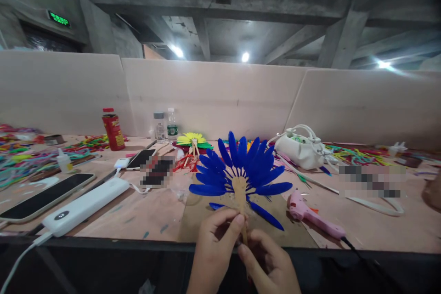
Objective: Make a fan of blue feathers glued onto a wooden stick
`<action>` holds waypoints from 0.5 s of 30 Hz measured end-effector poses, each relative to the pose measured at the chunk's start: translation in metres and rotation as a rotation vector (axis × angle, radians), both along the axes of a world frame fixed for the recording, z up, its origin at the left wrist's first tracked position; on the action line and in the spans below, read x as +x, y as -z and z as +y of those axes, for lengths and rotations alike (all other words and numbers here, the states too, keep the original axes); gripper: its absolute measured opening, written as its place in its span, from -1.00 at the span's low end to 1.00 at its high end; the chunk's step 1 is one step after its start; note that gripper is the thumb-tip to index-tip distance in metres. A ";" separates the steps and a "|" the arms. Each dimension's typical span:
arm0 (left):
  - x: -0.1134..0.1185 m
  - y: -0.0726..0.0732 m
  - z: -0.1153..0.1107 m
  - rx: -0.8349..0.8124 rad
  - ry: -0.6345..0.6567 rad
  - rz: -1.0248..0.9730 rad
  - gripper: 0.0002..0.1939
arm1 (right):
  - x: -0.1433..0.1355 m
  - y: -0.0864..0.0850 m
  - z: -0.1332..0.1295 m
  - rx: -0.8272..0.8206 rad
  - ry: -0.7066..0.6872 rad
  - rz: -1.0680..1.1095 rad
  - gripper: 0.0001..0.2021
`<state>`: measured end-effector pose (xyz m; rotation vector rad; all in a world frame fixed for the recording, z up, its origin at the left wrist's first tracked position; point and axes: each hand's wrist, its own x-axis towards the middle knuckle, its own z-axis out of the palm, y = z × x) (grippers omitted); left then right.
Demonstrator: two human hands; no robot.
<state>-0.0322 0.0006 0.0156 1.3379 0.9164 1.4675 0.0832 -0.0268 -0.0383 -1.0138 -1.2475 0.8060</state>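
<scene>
A fan of blue feathers [257, 170] on a pale wooden handle stands upright in front of me, its feathers spread in a half circle. My left hand [217, 243] pinches the handle just below the fan's base. Lower down, the fingers of my right hand [268, 262] are closed round the handle's bottom end. Two loose-looking blue feathers lie low by the fan, over a brown board [196, 220]; whether they are attached I cannot tell. To the right of the fan a pink glue gun [315, 216] rests on the table.
Left on the table are a white power bank [86, 206], a phone [48, 196], a red bottle [113, 131] and a small glue bottle [64, 161]. Behind the fan is a yellow feather fan [191, 140]. A white handbag [299, 148] stands back right, before a pale partition [213, 96].
</scene>
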 end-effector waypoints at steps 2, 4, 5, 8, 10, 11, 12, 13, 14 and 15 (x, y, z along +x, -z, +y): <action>0.001 0.001 0.000 -0.026 -0.007 -0.052 -0.77 | 0.001 -0.001 0.002 0.011 0.019 -0.039 -0.57; 0.003 0.002 0.000 -0.042 0.011 -0.098 -0.75 | 0.001 -0.001 0.004 0.015 0.010 -0.063 -0.56; 0.004 0.002 0.001 -0.046 0.016 -0.117 -0.75 | 0.001 0.000 0.005 0.008 -0.005 -0.071 -0.56; 0.008 0.003 0.002 -0.034 -0.030 -0.159 -0.74 | 0.003 0.000 0.006 -0.026 -0.050 -0.115 -0.57; 0.009 0.002 0.003 -0.011 -0.100 -0.189 -0.74 | 0.005 -0.003 0.006 -0.019 -0.061 -0.165 -0.55; 0.009 0.001 0.002 0.001 -0.130 -0.206 -0.74 | 0.007 -0.007 0.006 -0.003 -0.045 -0.197 -0.54; 0.008 0.001 0.001 0.013 -0.146 -0.224 -0.75 | 0.009 -0.011 0.007 0.019 -0.018 -0.233 -0.53; 0.006 0.000 0.000 0.018 -0.150 -0.243 -0.76 | 0.011 -0.015 0.008 0.041 0.017 -0.271 -0.52; 0.005 -0.001 -0.002 0.015 -0.138 -0.263 -0.76 | 0.013 -0.020 0.009 0.060 0.058 -0.307 -0.53; 0.003 -0.002 -0.003 0.008 -0.115 -0.279 -0.76 | 0.015 -0.025 0.012 0.077 0.096 -0.338 -0.54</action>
